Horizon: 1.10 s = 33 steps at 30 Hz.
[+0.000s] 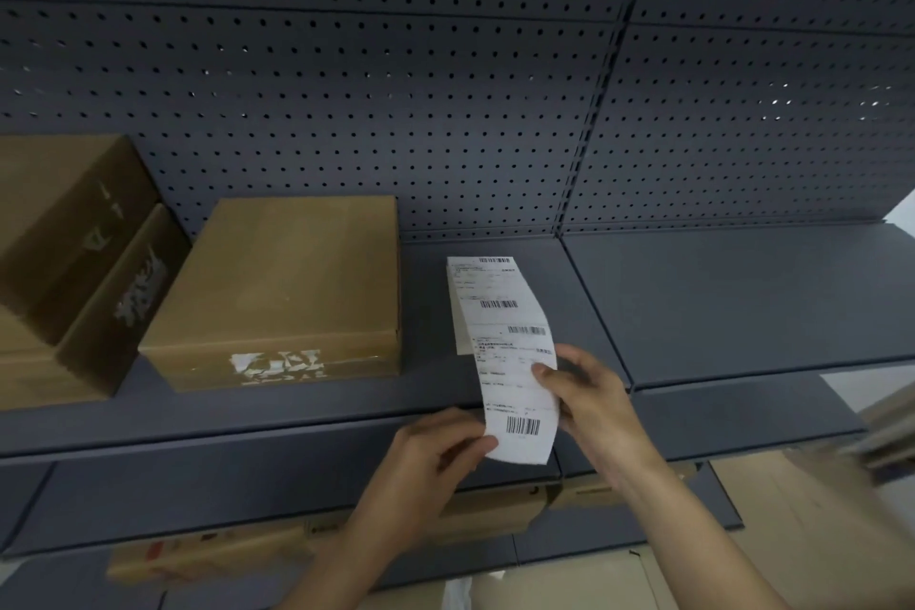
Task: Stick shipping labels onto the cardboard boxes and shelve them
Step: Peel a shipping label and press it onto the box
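A long white strip of shipping labels [505, 342] with barcodes stands up in front of the grey shelf [718, 302]. My left hand [435, 461] pinches its lower left corner. My right hand [589, 396] pinches its right edge, thumb on the printed face. A flat cardboard box [282, 282] lies on the shelf to the left of the strip, with torn white label remains on its front side. Further left, two more cardboard boxes [74, 233] lean against each other.
A dark grey pegboard wall [445, 89] backs the shelf. The shelf to the right of the labels is bare metal. Below it, lower shelves hold more cardboard boxes [495, 510], partly hidden by my arms. Blurred cardboard shows at the lower right.
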Motion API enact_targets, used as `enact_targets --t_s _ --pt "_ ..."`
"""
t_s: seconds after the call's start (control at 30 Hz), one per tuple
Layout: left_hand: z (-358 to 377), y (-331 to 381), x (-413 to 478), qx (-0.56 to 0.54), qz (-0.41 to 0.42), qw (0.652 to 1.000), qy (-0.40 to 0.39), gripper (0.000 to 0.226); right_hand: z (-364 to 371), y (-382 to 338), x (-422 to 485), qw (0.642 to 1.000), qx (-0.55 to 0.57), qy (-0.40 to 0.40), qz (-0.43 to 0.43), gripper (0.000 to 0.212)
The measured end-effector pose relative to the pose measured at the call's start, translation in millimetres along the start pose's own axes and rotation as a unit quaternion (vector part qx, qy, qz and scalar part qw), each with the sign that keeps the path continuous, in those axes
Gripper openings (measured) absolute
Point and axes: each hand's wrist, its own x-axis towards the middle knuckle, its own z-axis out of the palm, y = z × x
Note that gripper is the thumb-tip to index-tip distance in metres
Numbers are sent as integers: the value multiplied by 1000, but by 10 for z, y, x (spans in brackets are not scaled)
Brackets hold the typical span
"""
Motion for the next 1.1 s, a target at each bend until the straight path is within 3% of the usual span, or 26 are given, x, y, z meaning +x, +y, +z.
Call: enact_targets --t_s 0.13,0.27,0.4,0.57,0.67,0.73,0.8,0.9,1.0,1.1 --pt "-75 76 33 -89 -76 993 11 10 -11 -52 10 991 131 -29 10 40" --pt "-202 247 203 -217 -153 963 37 26 -37 -96 -25 988 127 -81 -18 39" --pt "-284 331 469 -320 -205 922 71 21 -42 -87 -68 986 117 -112 -34 40" --pt "-283 352 654 -317 -180 924 115 10 -18 -67 -127 992 85 -93 -33 38" --pt "-244 326 676 -261 -151 945 129 7 11 -124 -150 997 -19 4 -70 34" --pt "-220 296 681 -217 -123 959 135 7 24 -170 -161 978 -113 98 -148 32" --pt "-203 268 685 -187 -108 968 131 8 51 -239 -185 931 -217 149 -253 28" --pt "-178 271 688 -160 -87 977 116 9 140 -340 -174 872 -330 89 -351 24" --pt "-172 316 682 -166 -65 978 104 9 252 -399 -93 835 -404 16 -373 25" --pt "-199 345 690 -181 -51 978 95 11 299 -418 -26 801 -441 -9 -404 24"
